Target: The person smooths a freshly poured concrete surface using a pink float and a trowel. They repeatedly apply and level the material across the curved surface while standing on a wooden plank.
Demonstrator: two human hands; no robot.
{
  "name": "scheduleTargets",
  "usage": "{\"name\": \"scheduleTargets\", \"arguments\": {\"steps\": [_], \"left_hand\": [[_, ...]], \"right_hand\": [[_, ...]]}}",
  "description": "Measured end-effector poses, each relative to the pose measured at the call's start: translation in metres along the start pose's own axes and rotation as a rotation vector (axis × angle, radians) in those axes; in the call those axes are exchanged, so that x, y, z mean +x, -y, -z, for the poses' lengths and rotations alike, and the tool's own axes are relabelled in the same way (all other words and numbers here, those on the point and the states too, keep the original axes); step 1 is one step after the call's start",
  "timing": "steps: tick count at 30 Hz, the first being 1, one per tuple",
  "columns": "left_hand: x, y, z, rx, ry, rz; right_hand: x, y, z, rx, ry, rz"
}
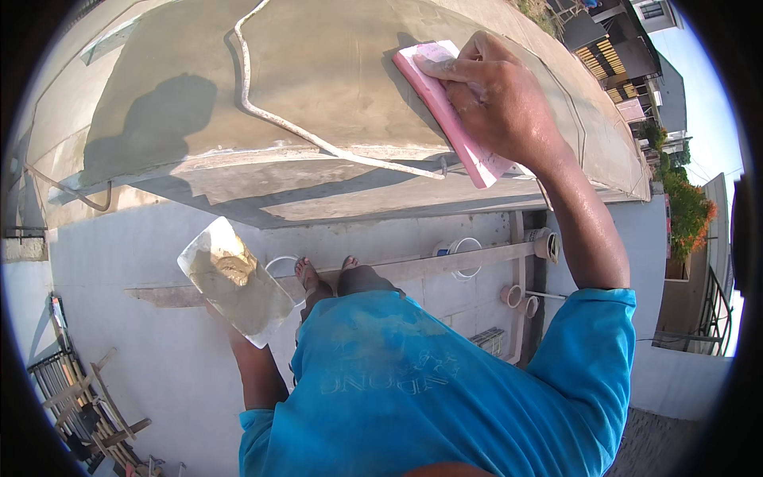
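Note:
My right hand [505, 95] is closed on a pink plastering float [435, 102], its thumb stretched along the top. The long flat float lies against the grey plastered surface [334, 87], close to its edge. Lower on the left, a pale rectangular hawk board [266, 298] carries a lump of wet mortar [234, 266]. The board rests on my left hand [235, 338], whose fingers are mostly hidden underneath it. A whitish cable [278, 121] runs bent across the plastered surface, left of the float.
My feet [306, 274] stand on a narrow wooden plank [421, 266] high above the ground. Below are a white bucket [465, 258], smaller buckets [513, 296] and a pale wall or floor. Scrap timber [95, 405] is stacked at lower left. Another cable [568, 95] sticks out at right.

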State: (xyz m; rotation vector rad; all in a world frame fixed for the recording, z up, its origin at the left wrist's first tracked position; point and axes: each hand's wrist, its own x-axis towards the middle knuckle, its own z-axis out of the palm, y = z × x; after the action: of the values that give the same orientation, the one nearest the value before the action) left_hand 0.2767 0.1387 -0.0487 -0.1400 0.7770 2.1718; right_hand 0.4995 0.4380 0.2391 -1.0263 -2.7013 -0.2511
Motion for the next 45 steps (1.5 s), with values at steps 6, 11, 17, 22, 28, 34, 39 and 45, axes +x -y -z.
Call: {"name": "scheduleTargets", "arguments": {"steps": [6, 11, 17, 22, 28, 34, 39, 45], "left_hand": [[0.018, -0.001, 0.043, -0.094, 0.27, 0.106], [0.011, -0.002, 0.034, -0.221, 0.195, 0.119], [0.009, -0.018, 0.026, 0.071, 0.071, 0.046], [0.021, -0.013, 0.029, 0.095, 0.355, -0.032], [0.018, -0.014, 0.041, -0.185, 0.417, 0.075], [0.021, 0.002, 0.025, -0.143, 0.396, 0.061], [0.028, -0.013, 0.024, -0.11, 0.396, 0.017], [0.029, 0.017, 0.005, -0.141, 0.44, 0.042]], "right_hand": [[0.059, -0.017, -0.005, 0.074, 0.164, -0.355], [0.019, -0.004, -0.009, 0.038, 0.021, -0.013], [0.036, -0.046, -0.025, 0.016, -0.019, -0.132], [0.124, -0.024, -0.074, -0.121, -0.034, 0.243], [0.043, -0.02, -0.019, 0.4, -0.14, 0.394], [0.096, 0.018, -0.035, 0.381, 0.008, 0.216], [0.02, -0.064, -0.012, 0.258, -0.052, 0.348], [0.084, -0.008, -0.027, 0.337, 0.043, 0.284]]}}
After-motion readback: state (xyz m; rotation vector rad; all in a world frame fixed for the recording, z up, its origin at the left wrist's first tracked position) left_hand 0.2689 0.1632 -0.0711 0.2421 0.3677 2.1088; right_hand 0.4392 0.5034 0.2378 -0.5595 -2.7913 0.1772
